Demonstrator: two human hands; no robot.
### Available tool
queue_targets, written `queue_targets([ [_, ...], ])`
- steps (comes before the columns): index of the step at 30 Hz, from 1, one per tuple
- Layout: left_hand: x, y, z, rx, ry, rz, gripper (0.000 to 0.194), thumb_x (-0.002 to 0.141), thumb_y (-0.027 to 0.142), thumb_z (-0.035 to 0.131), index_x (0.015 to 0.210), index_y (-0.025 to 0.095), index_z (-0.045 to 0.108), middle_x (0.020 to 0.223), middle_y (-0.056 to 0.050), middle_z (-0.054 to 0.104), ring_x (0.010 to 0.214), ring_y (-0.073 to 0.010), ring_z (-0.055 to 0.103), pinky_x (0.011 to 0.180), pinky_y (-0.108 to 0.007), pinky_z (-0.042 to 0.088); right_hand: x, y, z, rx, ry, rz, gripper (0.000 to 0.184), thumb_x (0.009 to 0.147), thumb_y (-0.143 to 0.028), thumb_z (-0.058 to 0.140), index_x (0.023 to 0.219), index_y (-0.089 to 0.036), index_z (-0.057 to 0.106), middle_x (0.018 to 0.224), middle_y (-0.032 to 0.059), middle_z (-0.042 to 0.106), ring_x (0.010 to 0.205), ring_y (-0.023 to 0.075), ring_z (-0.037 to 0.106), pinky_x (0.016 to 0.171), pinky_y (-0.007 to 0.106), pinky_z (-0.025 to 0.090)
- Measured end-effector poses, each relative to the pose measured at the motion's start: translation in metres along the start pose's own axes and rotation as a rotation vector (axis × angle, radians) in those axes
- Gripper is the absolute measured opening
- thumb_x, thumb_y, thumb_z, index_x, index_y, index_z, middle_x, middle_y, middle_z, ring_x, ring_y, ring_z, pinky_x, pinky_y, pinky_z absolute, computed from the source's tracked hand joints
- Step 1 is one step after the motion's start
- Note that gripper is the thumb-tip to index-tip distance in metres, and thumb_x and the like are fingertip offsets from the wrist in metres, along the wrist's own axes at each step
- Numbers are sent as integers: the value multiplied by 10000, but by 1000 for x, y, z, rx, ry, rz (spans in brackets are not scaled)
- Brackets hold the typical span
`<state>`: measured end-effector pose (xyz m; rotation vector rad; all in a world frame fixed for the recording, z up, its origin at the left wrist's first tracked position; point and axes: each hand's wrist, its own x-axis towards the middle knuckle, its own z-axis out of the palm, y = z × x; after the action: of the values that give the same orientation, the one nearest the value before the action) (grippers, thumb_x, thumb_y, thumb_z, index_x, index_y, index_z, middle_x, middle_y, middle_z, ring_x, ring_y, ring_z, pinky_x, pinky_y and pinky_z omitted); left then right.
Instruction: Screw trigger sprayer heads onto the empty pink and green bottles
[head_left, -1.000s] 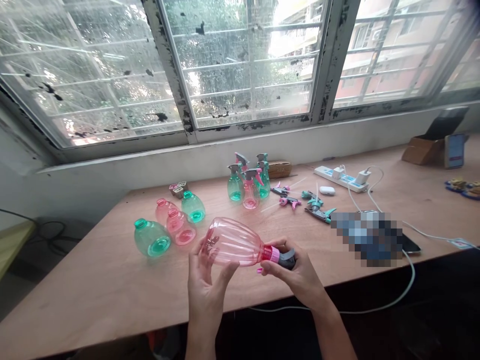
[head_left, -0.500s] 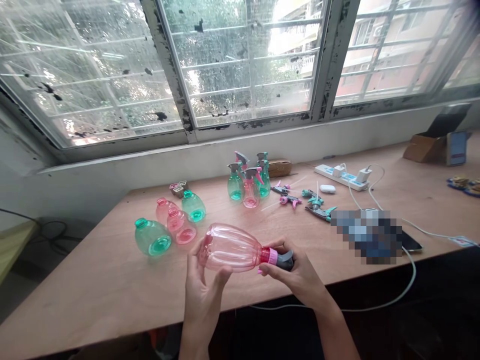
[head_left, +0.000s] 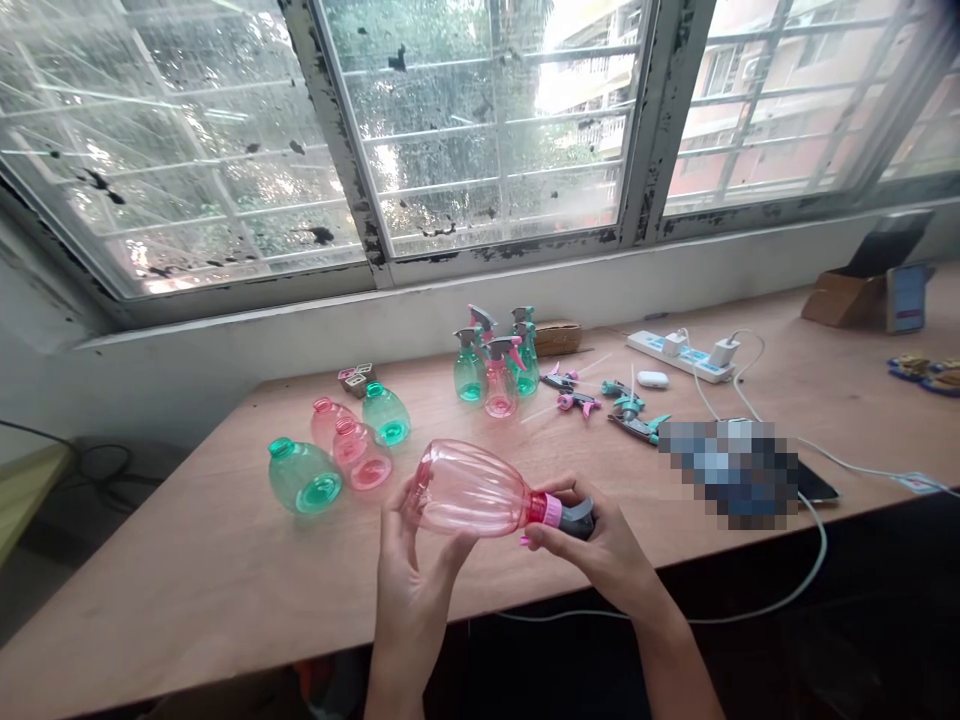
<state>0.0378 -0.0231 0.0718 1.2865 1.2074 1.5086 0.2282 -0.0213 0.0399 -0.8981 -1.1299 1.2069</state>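
A clear pink spray bottle [head_left: 471,488] lies sideways in the air above the table's front part, its base to the left. My left hand [head_left: 420,560] is closed around the base end, thumb along the near side. At the neck, my right hand [head_left: 592,545] grips the grey and pink spray head [head_left: 574,517], which sits on the bottle's mouth; some fingers are hidden behind it. Left of my hands are open-necked bottles without heads: a green bottle [head_left: 304,477], a pink bottle [head_left: 361,455], another pink one behind it and a second green bottle [head_left: 386,412].
Several bottles with spray heads [head_left: 500,378] stand near the wall. Loose spray heads [head_left: 628,398] lie to their right. Farther right are a power strip [head_left: 680,355], a white earphone case [head_left: 652,380], cables, a blurred-out patch and a cardboard box [head_left: 841,297]. The table edge [head_left: 300,655] runs in front.
Both hands and the spray bottle have shifted slightly to the right. The bottle stays held at its base and spray head.
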Motion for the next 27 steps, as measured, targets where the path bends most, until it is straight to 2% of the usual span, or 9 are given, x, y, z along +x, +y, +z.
queue_targets([
  [2, 1, 1, 5, 2, 59, -19, 674, 750, 406, 828, 1330, 281, 510, 1466, -96, 542, 1432, -315, 410, 1196, -509, 280, 0, 0, 2, -9, 3, -4, 322, 729, -365, 872, 930, -204, 679, 778, 3, 752, 653, 189, 729, 609, 286, 578],
  [4, 3, 1, 6, -11, 58, 0, 646, 753, 383, 830, 1320, 295, 532, 1470, -78, 541, 1431, -308, 412, 1199, -502, 281, 0, -1, 3, 0, 23, 13, 337, 724, -390, 871, 925, -205, 674, 772, 6, 762, 639, 200, 737, 606, 301, 592],
  [8, 3, -1, -4, -19, -68, 59, 640, 802, 328, 796, 1377, 367, 518, 1531, -21, 491, 1460, -278, 376, 1226, -458, 246, -1, -5, 5, -1, 64, 56, 342, 740, -427, 857, 913, -207, 661, 661, -5, 748, 618, 228, 756, 520, 276, 584],
  [11, 2, -3, -9, -12, -161, 57, 729, 800, 314, 799, 1435, 383, 448, 1568, -24, 447, 1489, -276, 325, 1239, -454, 210, -1, -6, 5, 13, 69, 25, 328, 743, -401, 861, 923, -211, 663, 693, -7, 758, 630, 214, 757, 567, 277, 595],
  [13, 1, -3, -7, -43, -134, 38, 754, 781, 364, 813, 1436, 346, 441, 1560, -56, 454, 1486, -292, 328, 1237, -473, 206, -1, -6, 5, 11, 56, -7, 336, 736, -383, 870, 943, -213, 666, 769, 3, 773, 652, 202, 750, 628, 295, 603],
  [18, 3, -1, 4, -92, 92, -53, 706, 724, 429, 847, 1327, 255, 523, 1439, -118, 569, 1384, -331, 474, 1172, -506, 333, -1, -2, 6, -66, 34, -30, 344, 742, -382, 865, 971, -206, 677, 825, 16, 761, 690, 196, 726, 640, 304, 594],
  [20, 4, 0, 4, -80, 94, -43, 688, 714, 400, 858, 1314, 271, 546, 1437, -98, 577, 1386, -321, 473, 1180, -499, 323, 0, -1, 7, -41, 46, -25, 359, 727, -391, 873, 962, -204, 676, 818, 17, 763, 668, 201, 731, 634, 315, 604],
  [24, 3, -1, -5, -24, 24, 47, 629, 741, 340, 841, 1314, 336, 582, 1493, -28, 541, 1437, -283, 413, 1217, -452, 267, 1, 0, 7, 57, 59, 6, 355, 726, -398, 874, 939, -205, 667, 785, 11, 760, 640, 200, 739, 639, 328, 633],
  [27, 2, -2, -11, -8, -32, 59, 689, 741, 334, 841, 1362, 343, 545, 1520, -30, 514, 1466, -290, 368, 1227, -449, 245, 1, 0, 7, 65, 58, -1, 352, 723, -399, 876, 933, -206, 669, 776, 9, 761, 636, 198, 736, 641, 329, 636],
])
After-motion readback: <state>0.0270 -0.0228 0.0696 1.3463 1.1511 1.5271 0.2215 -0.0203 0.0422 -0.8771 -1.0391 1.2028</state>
